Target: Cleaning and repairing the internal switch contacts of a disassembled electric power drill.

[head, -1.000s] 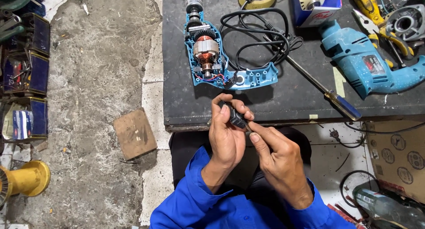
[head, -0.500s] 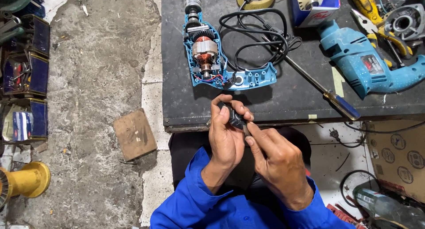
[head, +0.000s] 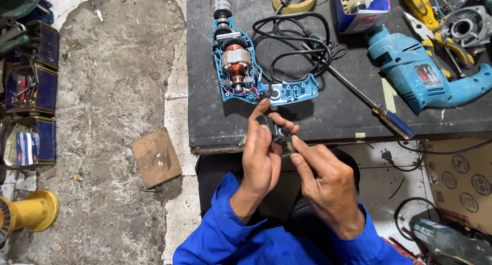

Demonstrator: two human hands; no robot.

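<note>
At the centre of the frame, just below the front edge of the black bench [head: 205,91], I had my left hand [head: 261,160] pinched closed around a small black plastic part [head: 279,134], while my right hand [head: 325,180] touched its lower side with narrow fingertips. I judged it light, rigid and a little slick, best held by its flat sides. Above lay the opened blue drill [head: 241,73], copper windings bare, beside a coiled black cord [head: 297,45].

The small black part [head: 279,134] is mostly hidden between the left hand [head: 261,157] and right hand [head: 323,180]; its shape cannot be told. The desk [head: 328,119] is cut off by the top and right edges.
</note>
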